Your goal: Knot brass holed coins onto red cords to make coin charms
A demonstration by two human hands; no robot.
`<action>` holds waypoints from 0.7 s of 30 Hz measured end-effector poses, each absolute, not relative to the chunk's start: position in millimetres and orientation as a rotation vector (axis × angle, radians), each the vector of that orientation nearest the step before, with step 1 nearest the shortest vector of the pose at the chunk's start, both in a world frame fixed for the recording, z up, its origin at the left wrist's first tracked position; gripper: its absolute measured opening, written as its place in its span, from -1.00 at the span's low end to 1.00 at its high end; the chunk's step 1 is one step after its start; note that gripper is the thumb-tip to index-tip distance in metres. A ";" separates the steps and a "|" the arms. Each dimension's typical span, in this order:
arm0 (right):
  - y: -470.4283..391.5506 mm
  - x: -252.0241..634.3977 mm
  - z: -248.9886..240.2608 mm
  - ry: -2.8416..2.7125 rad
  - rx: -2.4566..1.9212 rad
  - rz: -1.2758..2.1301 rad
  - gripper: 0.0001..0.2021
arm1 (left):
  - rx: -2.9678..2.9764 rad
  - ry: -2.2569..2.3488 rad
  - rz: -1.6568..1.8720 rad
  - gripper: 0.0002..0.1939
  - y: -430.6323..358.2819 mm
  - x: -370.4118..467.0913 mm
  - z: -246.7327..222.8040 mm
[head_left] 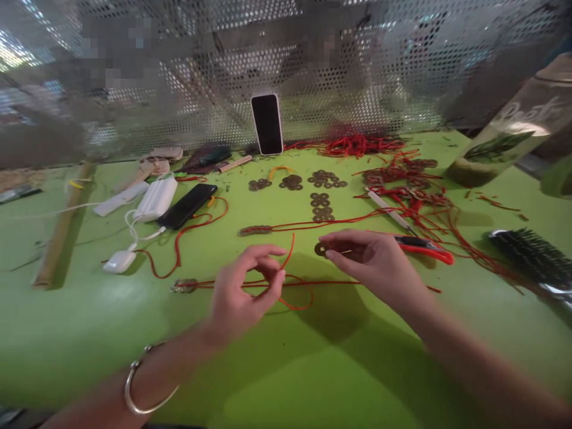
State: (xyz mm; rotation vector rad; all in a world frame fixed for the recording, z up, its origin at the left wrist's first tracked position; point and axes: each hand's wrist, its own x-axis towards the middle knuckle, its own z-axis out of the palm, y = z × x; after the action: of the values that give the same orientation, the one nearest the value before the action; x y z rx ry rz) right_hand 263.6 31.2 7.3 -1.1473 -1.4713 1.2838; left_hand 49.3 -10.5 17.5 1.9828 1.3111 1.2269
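Clearly, at the frame's centre the left hand (pixel 243 292) pinches a thin red cord (pixel 291 247) below its raised end, while just right of it the right hand (pixel 379 256) pinches a coin (pixel 319 249), best held by its rim, so fingers leave the middle uncovered.

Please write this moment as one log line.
left hand: pinching red cord | right hand: holding coin | phone: upright, behind coin piles

Green table (pixel 286 369); perforated metal screen (pixel 214 77), apparently see-through.
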 end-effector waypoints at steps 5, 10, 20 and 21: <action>26.9 257.3 2.8 -1.562 -1.200 1.234 -0.79 | 1.939 1.207 1.125 -0.75 -15.2 51.4 11.2; 25.0 255.1 1.7 -1.533 -1.199 1.367 -0.77 | 1.954 1.148 0.991 -0.75 -16.6 53.8 8.5; 17.3 253.6 7.4 -1.633 -1.163 1.227 -0.83 | 1.933 1.134 0.956 -0.75 -16.2 56.0 10.1; 17.5 254.0 7.1 -1.633 -1.159 1.211 -0.83 | 1.935 1.133 0.955 -0.75 -16.9 56.0 10.5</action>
State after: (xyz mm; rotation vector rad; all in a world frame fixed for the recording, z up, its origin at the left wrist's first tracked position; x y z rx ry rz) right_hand 254.0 17.5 7.1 -1.1590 -1.6329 1.2109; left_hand 56.0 -16.9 10.5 1.9353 1.1333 0.9549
